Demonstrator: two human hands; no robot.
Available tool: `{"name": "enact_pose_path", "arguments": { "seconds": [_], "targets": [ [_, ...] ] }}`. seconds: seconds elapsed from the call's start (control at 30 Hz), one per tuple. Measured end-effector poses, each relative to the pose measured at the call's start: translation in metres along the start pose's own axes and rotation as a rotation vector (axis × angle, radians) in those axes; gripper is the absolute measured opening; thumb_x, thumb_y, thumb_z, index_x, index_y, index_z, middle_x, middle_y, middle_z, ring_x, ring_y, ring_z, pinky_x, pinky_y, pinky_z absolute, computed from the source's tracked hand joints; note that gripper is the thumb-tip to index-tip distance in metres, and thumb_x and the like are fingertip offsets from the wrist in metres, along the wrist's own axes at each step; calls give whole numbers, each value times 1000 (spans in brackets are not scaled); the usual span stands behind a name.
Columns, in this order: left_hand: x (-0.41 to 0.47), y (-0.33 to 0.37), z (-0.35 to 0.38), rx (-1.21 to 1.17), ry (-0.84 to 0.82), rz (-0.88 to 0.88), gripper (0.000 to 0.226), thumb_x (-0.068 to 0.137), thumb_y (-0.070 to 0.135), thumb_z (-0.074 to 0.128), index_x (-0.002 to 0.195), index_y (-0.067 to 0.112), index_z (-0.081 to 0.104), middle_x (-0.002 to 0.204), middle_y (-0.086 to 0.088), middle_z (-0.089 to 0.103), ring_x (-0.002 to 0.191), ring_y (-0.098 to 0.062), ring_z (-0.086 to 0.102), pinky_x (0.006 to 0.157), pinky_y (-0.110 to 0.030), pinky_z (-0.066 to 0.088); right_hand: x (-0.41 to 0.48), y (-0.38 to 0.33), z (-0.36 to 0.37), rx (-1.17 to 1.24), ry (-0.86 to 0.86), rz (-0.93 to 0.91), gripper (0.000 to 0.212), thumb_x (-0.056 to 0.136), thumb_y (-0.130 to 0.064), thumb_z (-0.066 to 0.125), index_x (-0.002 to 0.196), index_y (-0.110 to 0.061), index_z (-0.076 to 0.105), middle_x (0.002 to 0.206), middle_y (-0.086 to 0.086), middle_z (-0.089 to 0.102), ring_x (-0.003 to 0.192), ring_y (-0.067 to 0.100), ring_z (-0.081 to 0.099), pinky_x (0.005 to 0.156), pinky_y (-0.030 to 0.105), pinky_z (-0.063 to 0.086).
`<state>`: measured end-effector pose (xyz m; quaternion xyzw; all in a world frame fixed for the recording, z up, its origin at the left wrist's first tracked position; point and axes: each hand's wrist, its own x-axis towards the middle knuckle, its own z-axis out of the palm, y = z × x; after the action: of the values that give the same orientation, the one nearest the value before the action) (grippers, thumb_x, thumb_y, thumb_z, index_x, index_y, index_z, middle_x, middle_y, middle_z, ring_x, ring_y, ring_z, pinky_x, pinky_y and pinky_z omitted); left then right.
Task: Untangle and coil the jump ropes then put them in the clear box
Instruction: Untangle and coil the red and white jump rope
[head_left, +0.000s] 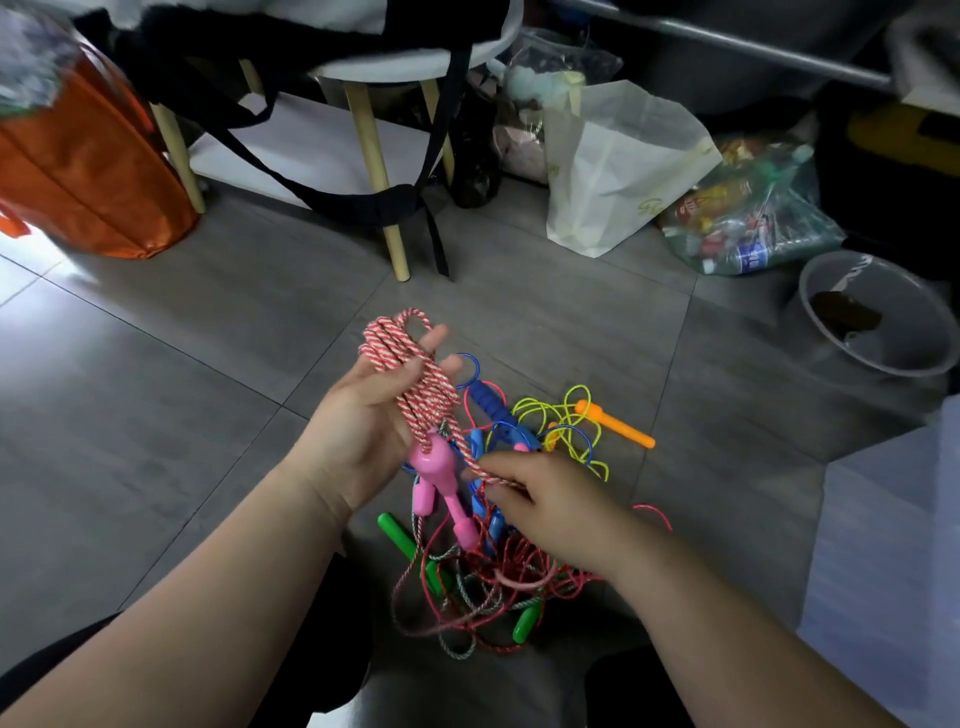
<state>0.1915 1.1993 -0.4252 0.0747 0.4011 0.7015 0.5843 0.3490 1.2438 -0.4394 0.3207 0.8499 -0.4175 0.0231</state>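
Left hand (363, 415) grips the coiled rope (400, 353), right hand (550, 504) pinches its tail, covering part of the tangle (467, 597); bag (753, 218) labels at two o'clock blur.

A single wide-angle view is taken from the head, tilted forward and down; the left hand (358, 421) and right hand (556, 501) are framed close, the floor (156, 389) beyond.

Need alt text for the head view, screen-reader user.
A person's left hand holds a coiled red-and-white rope with pink handles; the right hand pinches its loose strand. Below, on a grey tile floor, lies a tangle of more ropes in several colours.
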Motion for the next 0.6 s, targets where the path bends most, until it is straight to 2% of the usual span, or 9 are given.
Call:
{"name": "enact_pose_path", "arguments": {
  "seconds": [0.03, 0.1, 0.17, 0.23, 0.3, 0.37, 0.4, 0.5, 0.6],
  "targets": [
    [0, 2, 2, 39, 48, 12, 20, 88, 14, 44, 104, 12, 56, 91, 1, 68, 66, -10, 69, 61, -24, 57, -1, -2, 0, -16, -4, -20, 19, 91, -20, 45, 96, -26, 63, 64, -5, 58, 66, 8, 48, 76, 23, 26],
    [-1, 0, 5, 200, 87, -28, 35, 98, 31, 24, 116, 15, 49, 105, 1, 63, 67, -10, 68, 70, -27, 51, -2, -6, -4, -44, 5, -53, 17, 89, -21, 48, 90, -26, 64, 64, -5, 58, 59, 5, 46, 66, 20, 29],
    [-3, -3, 3, 551, 119, -98, 48, 97, 44, 21, 121, 14, 50, 110, -3, 64, 68, -5, 63, 70, -22, 48, -3, -8, -10, -13, 35, -73, 16, 88, -22, 51, 83, -27, 65, 60, -3, 59, 54, 2, 49, 54, 13, 30],
    [-9, -7, 0, 839, 75, -160, 49, 90, 59, 31, 103, 21, 59, 87, 6, 70, 65, -3, 63, 62, -16, 47, -4, -6, -16, 50, 77, -70, 15, 87, -19, 54, 82, -30, 64, 59, -4, 60, 58, 4, 54, 53, 12, 33],
    [-14, -8, -1, 976, -43, -205, 48, 83, 65, 38, 94, 24, 61, 68, 10, 65, 55, -2, 59, 53, -16, 44, -5, -3, -20, 75, 128, -63, 16, 83, -16, 57, 80, -29, 66, 65, -6, 61, 64, 7, 56, 59, 20, 40],
    [-18, -9, 2, 970, -150, -277, 48, 86, 56, 31, 80, 18, 60, 57, 6, 62, 42, -1, 53, 45, -12, 40, -5, -1, -25, 89, 182, -51, 15, 81, -13, 60, 79, -25, 69, 66, -9, 60, 64, 5, 54, 63, 26, 42],
    [-18, -9, 1, 948, -174, -317, 51, 83, 56, 29, 75, 16, 61, 58, 2, 65, 44, -4, 57, 50, -13, 44, -5, 0, -27, 109, 209, -41, 13, 80, -12, 61, 80, -22, 69, 66, -11, 58, 63, 2, 53, 64, 24, 41],
    [-17, -8, 0, 890, -203, -402, 59, 67, 64, 37, 66, 16, 71, 75, -13, 71, 70, -24, 65, 76, -32, 52, -4, 2, -31, 210, 289, -20, 8, 79, -8, 65, 83, -14, 69, 65, -19, 57, 63, -10, 54, 64, 11, 40],
    [-16, -10, -2, 796, -274, -476, 65, 73, 71, 44, 59, 13, 70, 68, -15, 65, 58, -25, 58, 63, -31, 50, -2, 3, -33, 266, 375, -7, 16, 79, -8, 66, 75, -23, 64, 53, -24, 56, 60, -15, 53, 59, 3, 38]
  ]
}}
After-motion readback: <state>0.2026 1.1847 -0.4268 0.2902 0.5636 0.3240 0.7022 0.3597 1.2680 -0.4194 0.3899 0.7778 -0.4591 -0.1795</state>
